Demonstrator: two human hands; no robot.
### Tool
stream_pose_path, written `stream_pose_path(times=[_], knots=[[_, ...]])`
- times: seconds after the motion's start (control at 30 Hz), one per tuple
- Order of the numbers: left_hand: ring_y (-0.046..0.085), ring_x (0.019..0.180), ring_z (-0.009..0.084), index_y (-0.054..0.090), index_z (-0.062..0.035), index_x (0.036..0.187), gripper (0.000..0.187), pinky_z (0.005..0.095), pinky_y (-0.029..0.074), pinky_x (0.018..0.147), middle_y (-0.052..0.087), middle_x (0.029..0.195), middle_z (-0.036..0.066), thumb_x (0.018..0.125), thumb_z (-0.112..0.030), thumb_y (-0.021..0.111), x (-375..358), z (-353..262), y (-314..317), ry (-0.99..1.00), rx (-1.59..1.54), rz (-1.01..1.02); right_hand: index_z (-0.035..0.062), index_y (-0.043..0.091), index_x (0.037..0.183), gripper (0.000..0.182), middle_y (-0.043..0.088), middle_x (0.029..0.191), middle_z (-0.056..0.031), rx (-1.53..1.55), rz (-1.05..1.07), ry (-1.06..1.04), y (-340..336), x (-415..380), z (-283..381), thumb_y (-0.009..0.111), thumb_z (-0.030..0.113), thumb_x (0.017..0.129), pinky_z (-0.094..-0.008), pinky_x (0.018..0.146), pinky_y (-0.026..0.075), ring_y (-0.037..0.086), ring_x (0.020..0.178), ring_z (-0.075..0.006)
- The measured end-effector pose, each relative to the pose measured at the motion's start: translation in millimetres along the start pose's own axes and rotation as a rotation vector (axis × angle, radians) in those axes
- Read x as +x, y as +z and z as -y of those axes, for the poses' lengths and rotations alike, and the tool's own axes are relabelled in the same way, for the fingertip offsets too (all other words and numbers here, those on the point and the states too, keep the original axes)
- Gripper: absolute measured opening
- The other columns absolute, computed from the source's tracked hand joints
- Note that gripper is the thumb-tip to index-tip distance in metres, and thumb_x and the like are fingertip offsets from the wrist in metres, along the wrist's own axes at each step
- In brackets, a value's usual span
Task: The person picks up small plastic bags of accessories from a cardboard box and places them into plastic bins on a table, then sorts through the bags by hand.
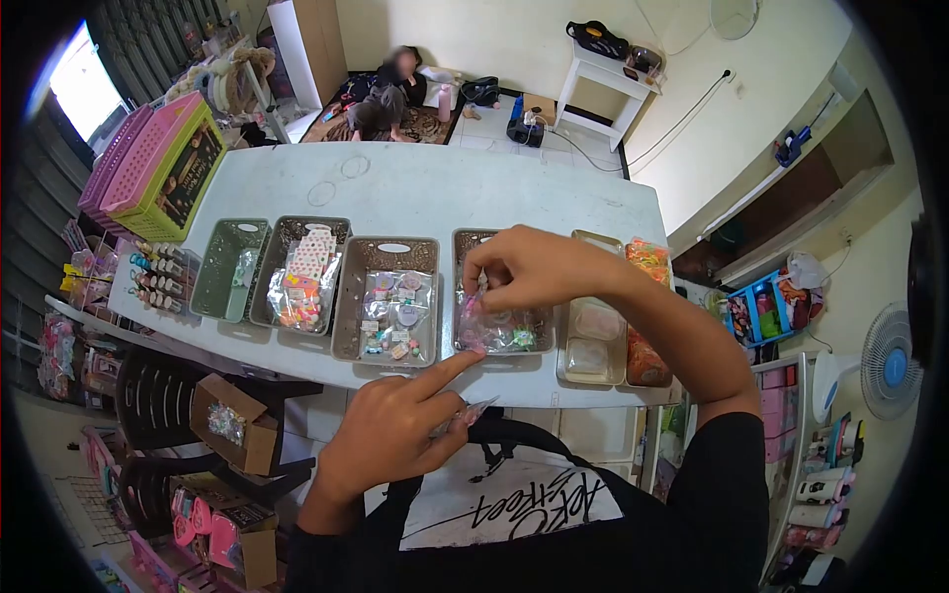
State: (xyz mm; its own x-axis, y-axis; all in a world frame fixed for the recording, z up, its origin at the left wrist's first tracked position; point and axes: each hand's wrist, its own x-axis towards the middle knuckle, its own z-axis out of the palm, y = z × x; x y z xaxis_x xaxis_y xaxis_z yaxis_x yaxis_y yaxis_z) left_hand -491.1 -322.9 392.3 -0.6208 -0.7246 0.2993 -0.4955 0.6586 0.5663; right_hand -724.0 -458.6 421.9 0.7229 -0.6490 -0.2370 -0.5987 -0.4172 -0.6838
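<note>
My right hand (539,265) is over the fourth basket (544,348) from the left, thumb and fingers pinched on a small clear plastic packet with pink in it (471,318). The packet hangs at the basket's left side. Below, near the table's front edge, my left hand (400,420) has its index finger stretched toward the packet's lower end. Its other fingers are curled around another clear plastic packet (478,409), whose contents are too small to name. Inside the fourth basket lie clear packets and a small green item (522,338).
Left along the white table (415,188) stand a basket of small packaged items (435,296), one with a dotted pouch (312,253), and a greenish basket (222,306). Clear containers (588,356) and orange packs (647,361) are at right. Beyond the table, a person (386,97) sits on a mat.
</note>
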Motion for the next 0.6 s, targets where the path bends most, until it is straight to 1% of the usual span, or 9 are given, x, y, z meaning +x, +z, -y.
stream_pose_path(times=[0.03, 0.17, 0.23, 0.37, 0.43, 0.47, 0.53, 0.57, 0.6], knots=[[0.066, 0.056, 0.0238, 0.065, -0.0044, 0.071, 0.018, 0.0337, 0.052, 0.054, 0.066, 0.127, 0.010, 0.080, -0.017, 0.074, 0.2, 0.0, 0.1, 0.003, 0.001, -0.003, 0.0035, 0.072, 0.094, 0.031, 0.066, 0.071, -0.0089, 0.011, 0.019, 0.006, -5.2, -0.1, 0.5, 0.072, 0.027, 0.073, -0.0324, 0.060, 0.047, 0.059, 0.062, -0.0183], [0.065, 0.055, 0.0237, 0.065, -0.0045, 0.070, 0.018, 0.0339, 0.052, 0.053, 0.066, 0.127, 0.009, 0.080, -0.017, 0.074, -0.5, 1.0, 0.4, 0.002, 0.009, 0.004, 0.0043, 0.073, 0.094, 0.031, 0.066, 0.072, -0.0083, 0.106, 0.007, -0.041, -13.8, -4.3, -7.2, 0.073, 0.027, 0.074, -0.0318, 0.060, 0.046, 0.056, 0.062, -0.0178], [0.065, 0.055, 0.0239, 0.065, -0.0044, 0.071, 0.018, 0.0341, 0.052, 0.053, 0.065, 0.127, 0.009, 0.080, -0.017, 0.074, 0.8, -0.4, -2.2, 0.006, 0.015, 0.012, 0.0044, 0.073, 0.095, 0.028, 0.068, 0.075, -0.0096, 0.042, -0.058, -0.209, -9.9, -3.1, -14.8, 0.070, 0.025, 0.076, -0.0337, 0.064, 0.048, 0.059, 0.063, -0.0195], [0.065, 0.056, 0.0241, 0.065, -0.0043, 0.071, 0.018, 0.0343, 0.052, 0.054, 0.065, 0.128, 0.009, 0.079, -0.017, 0.074, 0.8, 0.7, -3.9, 0.017, 0.019, 0.027, 0.0039, 0.072, 0.094, 0.025, 0.069, 0.079, -0.0112, 0.023, -0.019, -0.154, 2.8, -2.8, -10.6, 0.066, 0.023, 0.079, -0.0368, 0.068, 0.050, 0.062, 0.068, -0.0228], [0.066, 0.056, 0.0242, 0.065, -0.0043, 0.071, 0.018, 0.0344, 0.052, 0.054, 0.065, 0.128, 0.009, 0.079, -0.017, 0.074, 0.6, 1.7, -4.2, 0.023, 0.026, 0.031, 0.0026, 0.070, 0.095, 0.024, 0.070, 0.085, -0.0140, -0.106, 0.003, -0.136, 9.2, -2.4, -9.7, 0.063, 0.021, 0.082, -0.0383, 0.072, 0.052, 0.066, 0.076, -0.0258], [0.066, 0.057, 0.0243, 0.065, -0.0043, 0.071, 0.018, 0.0345, 0.052, 0.054, 0.065, 0.128, 0.009, 0.079, -0.017, 0.074, 0.5, 2.0, -4.5, 0.028, 0.033, 0.035, 0.0026, 0.070, 0.095, 0.024, 0.070, 0.085, -0.0140, -0.107, 0.002, -0.135, 13.1, -1.8, -13.8, 0.063, 0.021, 0.082, -0.0383, 0.072, 0.052, 0.066, 0.076, -0.0258], [0.066, 0.057, 0.0243, 0.065, -0.0043, 0.071, 0.018, 0.0344, 0.052, 0.054, 0.065, 0.128, 0.009, 0.079, -0.017, 0.074, 1.1, 2.8, -5.5, 0.035, 0.026, 0.041, 0.0011, 0.069, 0.096, 0.026, 0.070, 0.090, -0.0159, -0.303, -0.206, -0.380, 18.4, 0.0, -18.2, 0.063, 0.023, 0.084, -0.0373, 0.075, 0.052, 0.066, 0.082, -0.0265], [0.066, 0.057, 0.0243, 0.065, -0.0043, 0.071, 0.018, 0.0344, 0.052, 0.054, 0.065, 0.128, 0.009, 0.079, -0.017, 0.074, 1.3, 3.3, -6.0, 0.039, 0.021, 0.048, 0.0011, 0.069, 0.096, 0.026, 0.070, 0.090, -0.0159, -0.304, -0.206, -0.379, 14.0, -2.5, -16.8, 0.063, 0.023, 0.084, -0.0373, 0.075, 0.052, 0.066, 0.082, -0.0265], [0.066, 0.057, 0.0243, 0.065, -0.0043, 0.071, 0.018, 0.0344, 0.052, 0.054, 0.065, 0.128, 0.009, 0.079, -0.017, 0.074, 1.2, 3.7, -6.2, 0.040, 0.020, 0.048, 0.0010, 0.068, 0.097, 0.026, 0.070, 0.092, -0.0153, -0.172, -0.094, -0.229, 2.7, -6.3, -3.4, 0.063, 0.023, 0.084, -0.0364, 0.076, 0.051, 0.066, 0.083, -0.0251]])
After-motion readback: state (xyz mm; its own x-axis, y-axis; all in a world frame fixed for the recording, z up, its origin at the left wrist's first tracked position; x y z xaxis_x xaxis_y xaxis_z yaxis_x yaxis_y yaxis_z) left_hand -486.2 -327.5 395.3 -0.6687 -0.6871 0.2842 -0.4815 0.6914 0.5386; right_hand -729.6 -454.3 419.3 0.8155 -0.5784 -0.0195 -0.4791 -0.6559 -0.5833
